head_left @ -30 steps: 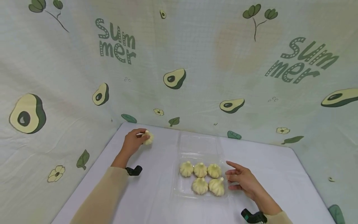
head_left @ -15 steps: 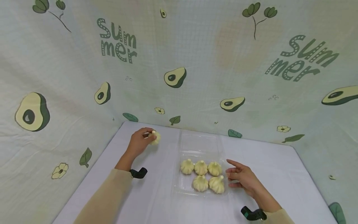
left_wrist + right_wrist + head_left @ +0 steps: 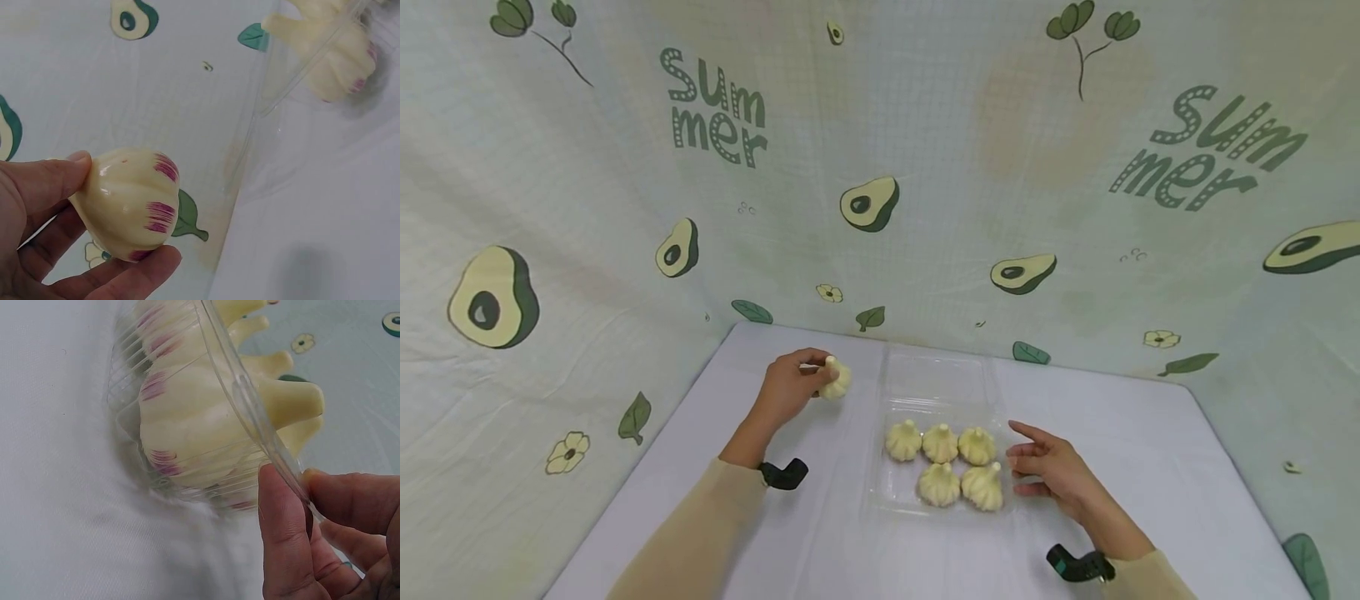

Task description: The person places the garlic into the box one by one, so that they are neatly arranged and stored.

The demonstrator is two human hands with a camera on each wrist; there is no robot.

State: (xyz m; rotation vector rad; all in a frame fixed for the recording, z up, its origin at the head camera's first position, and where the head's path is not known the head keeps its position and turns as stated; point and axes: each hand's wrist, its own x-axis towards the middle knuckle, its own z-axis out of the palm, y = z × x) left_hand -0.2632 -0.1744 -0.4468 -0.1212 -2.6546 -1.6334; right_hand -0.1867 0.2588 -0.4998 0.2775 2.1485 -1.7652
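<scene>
My left hand (image 3: 786, 387) holds a garlic bulb (image 3: 837, 380) over the left back part of the table, thumb on one side and fingers on the other. Up close in the left wrist view the bulb (image 3: 131, 200) is glossy cream with purple streaks. A clear plastic container (image 3: 889, 492) stands mid-table, its lid (image 3: 936, 379) folded open toward the back. Inside sit three garlic bulbs (image 3: 940, 443) in the back row and two garlic bulbs (image 3: 938, 485) in front, toward the right. My right hand (image 3: 1060, 475) pinches the container's right rim (image 3: 250, 412) between thumb and finger.
A white cloth (image 3: 805, 533) covers the table. Behind and at both sides hangs a pale curtain (image 3: 940, 150) printed with avocados, leaves and lettering. Black wrist cameras (image 3: 785, 474) sit on both wrists.
My left hand has carried the garlic bulb rightward, closer to the container. The right hand stays at the container's right side, and the bulbs inside keep their places.
</scene>
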